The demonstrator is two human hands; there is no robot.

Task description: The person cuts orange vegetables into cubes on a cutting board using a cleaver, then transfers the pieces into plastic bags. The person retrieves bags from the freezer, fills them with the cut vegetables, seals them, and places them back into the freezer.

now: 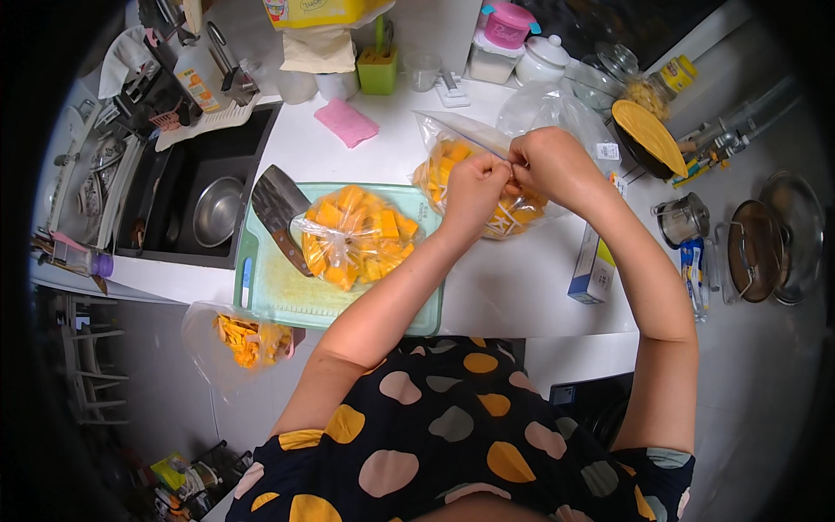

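Observation:
A clear zip bag (432, 171) full of orange chunks, likely pumpkin, lies on the white counter. Its zip edge is pinched by my left hand (471, 196) and my right hand (553, 166), fingertips close together. My hands hide part of the bag. Left of it, a knotted clear plastic bag (357, 235) of similar chunks rests on a green-rimmed cutting board (300, 303). A cleaver (282, 202) lies beside that bag, its wooden handle partly under the plastic. Under my right forearm, a carton (592, 267) sits on the counter.
A dark sink (186, 156) holding a metal bowl (225, 210) is at left. Orange peelings fill a plastic bag (251, 339) at the counter's front edge. Farther back are a pink cloth (346, 122), a green knife block (377, 70) and a loose clear bag (545, 107). A yellow plate (647, 134) stands right.

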